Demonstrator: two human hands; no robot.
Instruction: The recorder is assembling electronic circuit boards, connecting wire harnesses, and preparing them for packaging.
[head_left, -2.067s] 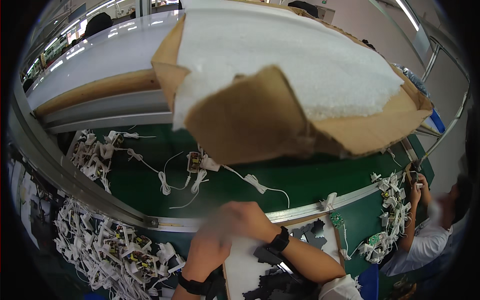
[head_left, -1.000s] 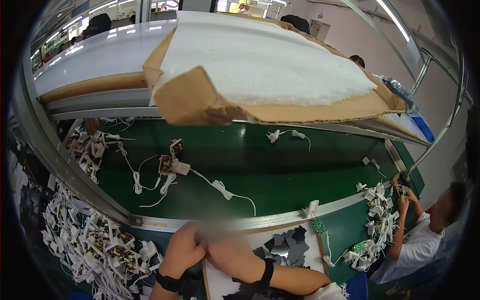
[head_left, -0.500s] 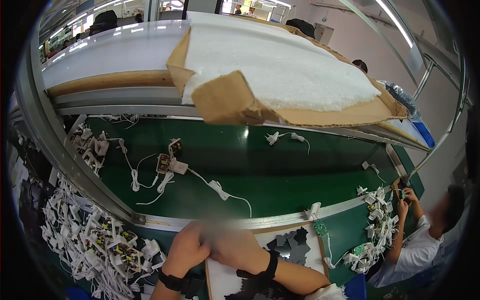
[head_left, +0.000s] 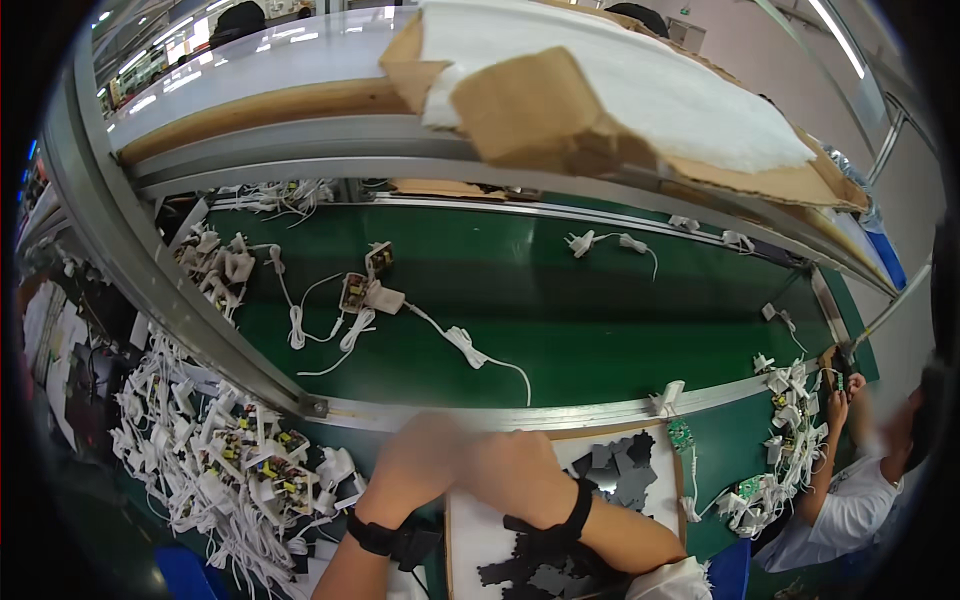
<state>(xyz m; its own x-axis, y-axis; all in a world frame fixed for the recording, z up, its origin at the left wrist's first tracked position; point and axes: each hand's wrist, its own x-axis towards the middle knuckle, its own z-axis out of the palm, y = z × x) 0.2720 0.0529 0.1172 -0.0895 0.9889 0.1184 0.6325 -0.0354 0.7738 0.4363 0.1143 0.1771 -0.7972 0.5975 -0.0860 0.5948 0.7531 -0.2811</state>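
Observation:
My left hand (head_left: 410, 472) and my right hand (head_left: 515, 478) meet above the left rim of a shallow white-lined box (head_left: 465, 560). A blur covers the fingers of both, so whether they are closed and what they hold cannot be made out. Black bands circle both wrists. In the box, under my right forearm, lie thin flat dark grey pieces (head_left: 625, 468) and a darker heap of the same sort (head_left: 540, 568). Just right of the box are a green circuit board (head_left: 680, 434) and a white plug housing (head_left: 668, 398) with a cable.
A large heap of white corded chargers with exposed boards (head_left: 230, 460) lies at the left. Beyond a metal rail (head_left: 570, 415), a green conveyor belt (head_left: 600, 340) carries several chargers. Overhead sits a shelf with cardboard (head_left: 540, 100). At the right, a co-worker (head_left: 850, 490) handles a small board.
The view has tilted down and shifted left, so the scene sits higher and further right. My hands stay together over the box's edge, fingers still blurred.

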